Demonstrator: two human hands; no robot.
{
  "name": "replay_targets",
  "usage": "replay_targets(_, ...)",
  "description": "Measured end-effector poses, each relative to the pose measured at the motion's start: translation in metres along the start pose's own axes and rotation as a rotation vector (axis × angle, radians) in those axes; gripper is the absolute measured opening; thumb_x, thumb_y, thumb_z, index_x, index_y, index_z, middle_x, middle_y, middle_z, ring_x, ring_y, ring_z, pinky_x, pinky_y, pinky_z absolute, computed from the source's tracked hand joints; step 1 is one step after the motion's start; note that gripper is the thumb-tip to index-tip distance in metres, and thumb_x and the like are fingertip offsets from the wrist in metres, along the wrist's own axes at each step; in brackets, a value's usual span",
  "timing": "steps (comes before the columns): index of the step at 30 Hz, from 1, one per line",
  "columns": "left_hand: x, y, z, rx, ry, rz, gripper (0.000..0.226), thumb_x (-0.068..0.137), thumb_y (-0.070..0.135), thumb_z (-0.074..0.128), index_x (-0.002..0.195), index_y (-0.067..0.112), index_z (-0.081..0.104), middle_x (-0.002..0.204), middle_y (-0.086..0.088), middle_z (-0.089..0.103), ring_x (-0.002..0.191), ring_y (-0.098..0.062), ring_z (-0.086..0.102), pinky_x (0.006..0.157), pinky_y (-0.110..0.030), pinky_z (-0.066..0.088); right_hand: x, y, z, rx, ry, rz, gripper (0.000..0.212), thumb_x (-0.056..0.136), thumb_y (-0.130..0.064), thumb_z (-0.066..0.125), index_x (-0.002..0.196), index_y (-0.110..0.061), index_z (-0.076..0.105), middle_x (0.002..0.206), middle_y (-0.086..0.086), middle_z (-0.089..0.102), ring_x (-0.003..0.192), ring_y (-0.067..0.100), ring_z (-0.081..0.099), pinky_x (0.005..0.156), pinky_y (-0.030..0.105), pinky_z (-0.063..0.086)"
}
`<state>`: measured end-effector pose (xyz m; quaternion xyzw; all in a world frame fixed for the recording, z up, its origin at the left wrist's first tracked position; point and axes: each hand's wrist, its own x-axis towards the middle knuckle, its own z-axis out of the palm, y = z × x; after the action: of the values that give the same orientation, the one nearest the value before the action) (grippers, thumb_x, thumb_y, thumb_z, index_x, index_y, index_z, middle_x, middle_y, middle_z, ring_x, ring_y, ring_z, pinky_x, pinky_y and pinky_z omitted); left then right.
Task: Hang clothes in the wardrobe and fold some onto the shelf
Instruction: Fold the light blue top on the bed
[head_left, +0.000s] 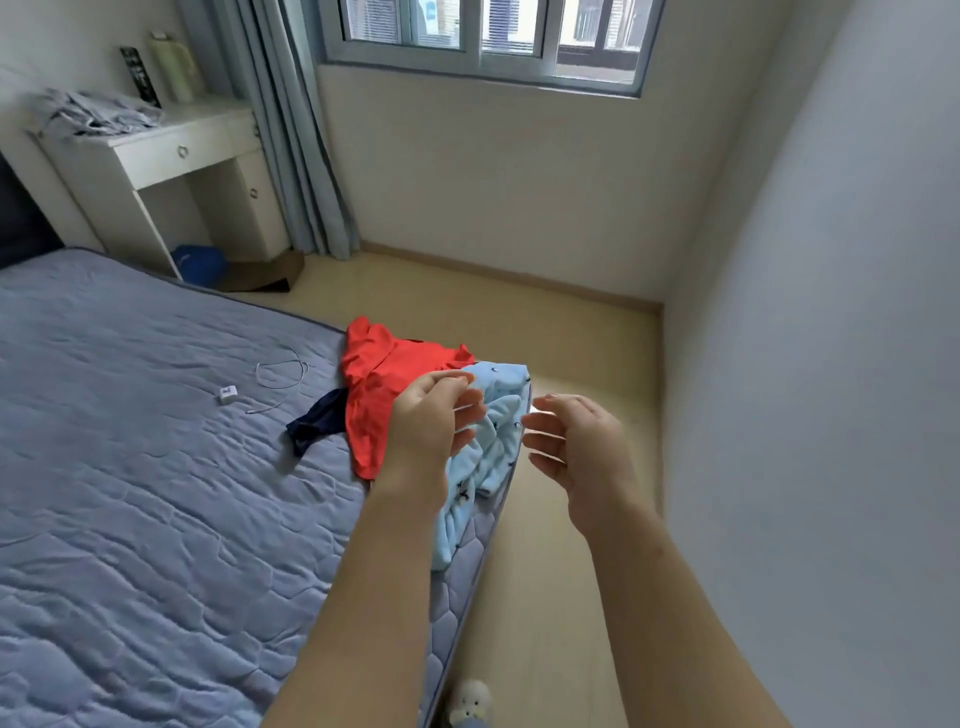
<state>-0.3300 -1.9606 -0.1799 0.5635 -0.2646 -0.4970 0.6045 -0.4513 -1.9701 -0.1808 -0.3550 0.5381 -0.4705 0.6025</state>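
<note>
Head view: my left hand (431, 423) and right hand (579, 441) hover with relaxed fingers, holding nothing, by the light-blue garment (496, 415).

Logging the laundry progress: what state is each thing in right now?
left hand, grip open, holding nothing
right hand, grip open, holding nothing
red garment, crumpled on the mattress
light blue garment, bunched at the mattress edge
navy garment, partly under the red garment
desk drawer, closed
curtain, drawn aside
charger cable, loose on the mattress
</note>
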Motion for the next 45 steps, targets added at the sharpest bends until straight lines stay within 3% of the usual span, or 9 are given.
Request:
replay_targets(9, 0.197, 0.049, 0.039, 0.021, 0.065, -0.053, 0.02, 0.092, 0.013, 0.046, 0.078, 0.02, 0.058, 0.071, 0.005, 0.062, 0.064, -0.008, 0.059, 0.063, -0.023, 0.043, 0.192, -0.052, 0.073, -0.045, -0.031, 0.08, 0.014, 0.09, -0.012, 0.051, 0.078, -0.014, 0.06, 0.067, 0.0, 0.062, 0.058, 0.013, 0.055, 0.057, 0.022, 0.042)
replay_targets(15, 0.294, 0.036, 0.028, 0.025, 0.225, -0.125, 0.022, 0.092, 0.012, 0.044, 0.076, 0.02, 0.057, 0.07, 0.004, 0.059, 0.06, -0.008, 0.055, 0.059, -0.022, 0.04, 0.297, -0.046, 0.116, -0.09, -0.15, 0.194, 0.016, 0.089, -0.012, 0.051, 0.076, -0.016, 0.058, 0.066, 0.0, 0.062, 0.059, 0.014, 0.056, 0.058, 0.023, 0.042)
replay_targets(26, 0.451, -0.079, 0.022, -0.123, 0.688, -0.415, 0.015, 0.091, 0.017, 0.048, 0.083, 0.022, 0.059, 0.076, 0.004, 0.062, 0.069, -0.01, 0.06, 0.066, -0.024, 0.046, 0.499, 0.043, 0.182, -0.552, -0.528, 0.5, 0.013, 0.086, -0.013, 0.053, 0.075, -0.017, 0.057, 0.056, -0.006, 0.059, 0.052, 0.009, 0.053, 0.055, 0.021, 0.042)
replay_targets(31, 0.485, -0.136, 0.027, -0.092, 0.783, -0.543, 0.017, 0.092, 0.018, 0.048, 0.078, 0.023, 0.056, 0.076, 0.005, 0.059, 0.065, -0.008, 0.057, 0.059, -0.021, 0.042, 0.551, 0.091, 0.175, -0.755, -0.595, 0.643, 0.013, 0.088, -0.014, 0.052, 0.076, -0.016, 0.056, 0.062, -0.001, 0.059, 0.055, 0.013, 0.052, 0.055, 0.023, 0.04)
replay_targets(35, 0.502, -0.187, 0.026, 0.001, 0.789, -0.647, 0.019, 0.09, 0.017, 0.047, 0.075, 0.023, 0.057, 0.072, 0.004, 0.057, 0.067, -0.013, 0.055, 0.061, -0.025, 0.043, 0.579, 0.127, 0.15, -0.848, -0.561, 0.764, 0.013, 0.09, -0.014, 0.05, 0.078, -0.014, 0.057, 0.066, 0.002, 0.059, 0.057, 0.015, 0.053, 0.056, 0.024, 0.041)
replay_targets(38, 0.525, -0.226, 0.019, 0.399, 0.697, -0.705, 0.015, 0.087, 0.023, 0.046, 0.088, 0.029, 0.059, 0.093, 0.004, 0.061, 0.082, -0.014, 0.057, 0.057, -0.022, 0.041, 0.596, 0.15, 0.13, -0.836, -0.502, 0.805, 0.01, 0.089, -0.012, 0.05, 0.082, -0.012, 0.057, 0.067, 0.003, 0.059, 0.059, 0.016, 0.053, 0.056, 0.024, 0.041)
replay_targets(41, 0.544, -0.277, 0.014, 0.714, 0.476, -0.782, 0.053, 0.087, 0.029, 0.053, 0.137, 0.025, 0.036, 0.142, -0.002, 0.037, 0.126, -0.025, 0.039, 0.088, -0.031, 0.042, 0.604, 0.173, 0.116, -0.833, -0.476, 0.835, 0.014, 0.088, -0.01, 0.048, 0.076, -0.014, 0.056, 0.062, 0.001, 0.056, 0.056, 0.015, 0.05, 0.053, 0.023, 0.038)
replay_targets(43, 0.551, -0.307, 0.019, 0.682, 0.321, -0.845, 0.077, 0.087, 0.033, 0.058, 0.148, 0.022, 0.012, 0.153, -0.001, 0.018, 0.135, -0.027, 0.029, 0.103, -0.038, 0.037, 0.605, 0.186, 0.105, -0.826, -0.475, 0.877, 0.016, 0.089, -0.01, 0.048, 0.076, -0.014, 0.055, 0.06, 0.0, 0.056, 0.054, 0.014, 0.048, 0.054, 0.023, 0.038)
replay_targets(45, 0.554, -0.332, 0.019, 0.711, 0.29, -0.916, 0.077, 0.087, 0.033, 0.058, 0.147, 0.021, 0.011, 0.152, -0.003, 0.022, 0.132, -0.029, 0.034, 0.103, -0.042, 0.037, 0.606, 0.197, 0.098, -0.832, -0.473, 0.908, 0.015, 0.09, -0.011, 0.048, 0.077, -0.014, 0.057, 0.061, 0.0, 0.057, 0.055, 0.013, 0.05, 0.055, 0.023, 0.04)
